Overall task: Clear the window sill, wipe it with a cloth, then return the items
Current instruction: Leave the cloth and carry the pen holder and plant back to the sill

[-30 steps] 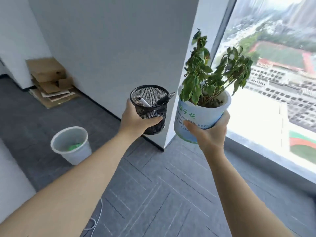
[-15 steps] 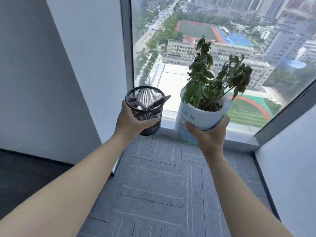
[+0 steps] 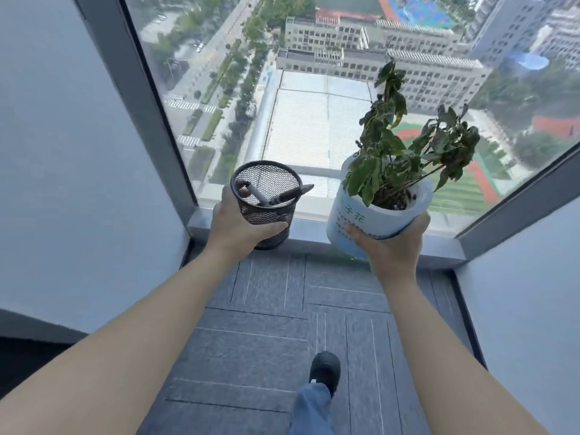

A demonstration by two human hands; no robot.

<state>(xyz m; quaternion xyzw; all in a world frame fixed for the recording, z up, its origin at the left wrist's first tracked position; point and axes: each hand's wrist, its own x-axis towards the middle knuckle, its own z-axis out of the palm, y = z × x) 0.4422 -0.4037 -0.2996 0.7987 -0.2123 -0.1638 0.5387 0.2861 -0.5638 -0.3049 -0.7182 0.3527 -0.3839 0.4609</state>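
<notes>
My left hand [image 3: 233, 226] grips a black mesh pen holder [image 3: 266, 204] with pens inside, held up in front of the low window sill [image 3: 310, 229]. My right hand [image 3: 389, 246] cups the bottom of a white plant pot [image 3: 373, 215] with green lettering and a leafy plant [image 3: 405, 142]. Both items hang in the air just before the sill, with the pot tilted slightly to the right. The bare grey sill runs along the foot of the glass between them.
A large window [image 3: 314, 89] looks down on buildings and a sports field. White walls [image 3: 72, 152] close in on the left and on the right [image 3: 527, 293], forming a narrow alcove. Grey carpet tiles [image 3: 276, 324] cover the floor; my shoe [image 3: 324, 368] steps forward.
I have walked closer to the window; the sill now lies right behind the two held items. Both hands keep their grip and have spread a little apart. A foot has come into view.
</notes>
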